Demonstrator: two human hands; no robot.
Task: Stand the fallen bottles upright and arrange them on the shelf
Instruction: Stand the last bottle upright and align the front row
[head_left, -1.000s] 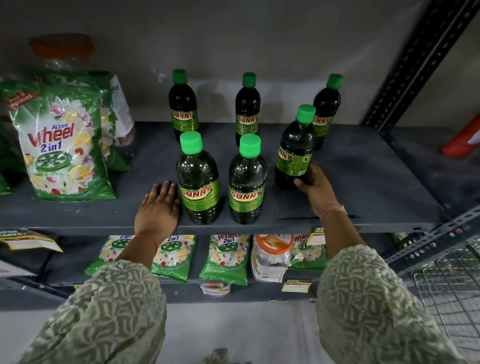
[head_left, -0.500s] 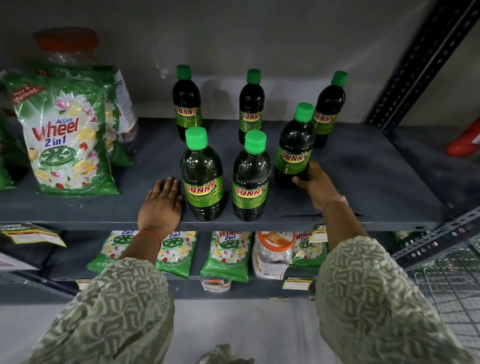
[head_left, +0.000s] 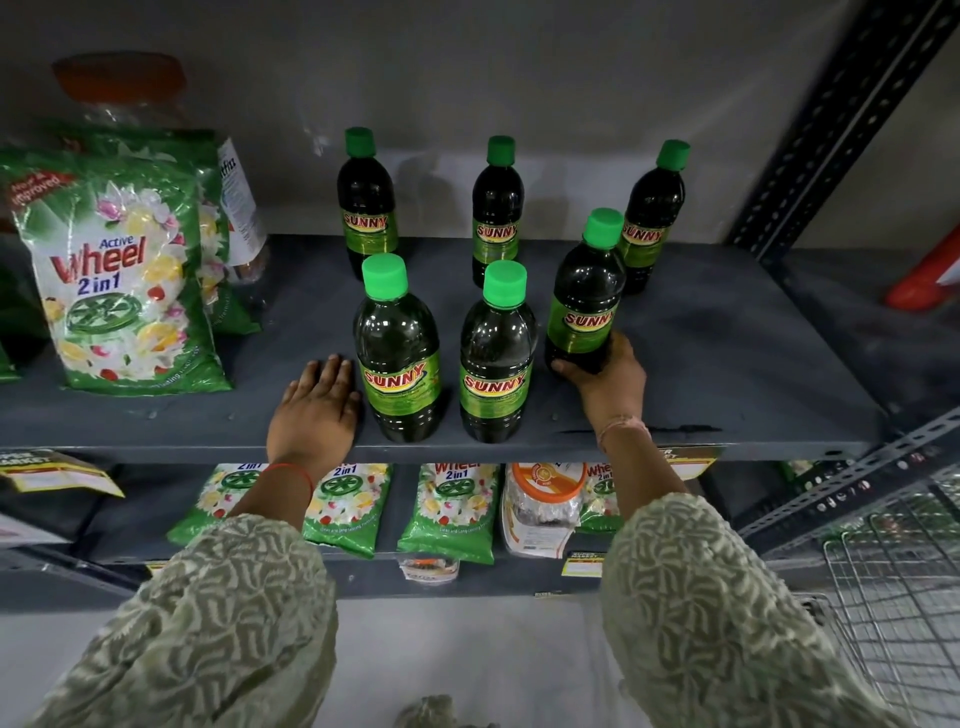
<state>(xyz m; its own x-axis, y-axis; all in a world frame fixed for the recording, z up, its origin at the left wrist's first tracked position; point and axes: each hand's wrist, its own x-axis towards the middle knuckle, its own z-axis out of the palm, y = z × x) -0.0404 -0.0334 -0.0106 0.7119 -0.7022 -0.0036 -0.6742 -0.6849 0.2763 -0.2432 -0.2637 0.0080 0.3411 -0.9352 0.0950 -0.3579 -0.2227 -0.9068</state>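
Several dark Sunny bottles with green caps stand upright on the grey shelf (head_left: 727, 364). Three stand at the back: left (head_left: 367, 202), middle (head_left: 496, 218) and right (head_left: 652, 218). Two stand in front: left (head_left: 397, 353) and middle (head_left: 497, 358). My right hand (head_left: 605, 382) grips the base of a third front bottle (head_left: 584, 296), which stands upright with its label facing me. My left hand (head_left: 314, 410) lies flat on the shelf, fingers apart, just left of the front left bottle.
A green Wheel detergent bag (head_left: 111, 280) leans on the shelf's left side, with a clear jar (head_left: 124, 93) behind it. More Wheel packets (head_left: 452, 512) lie on the lower shelf. A wire basket (head_left: 893, 597) sits at lower right. A slotted steel upright (head_left: 831, 119) frames the right.
My right hand has turned the front right bottle so its label faces me and set it straighter. My left hand has stayed flat on the shelf.
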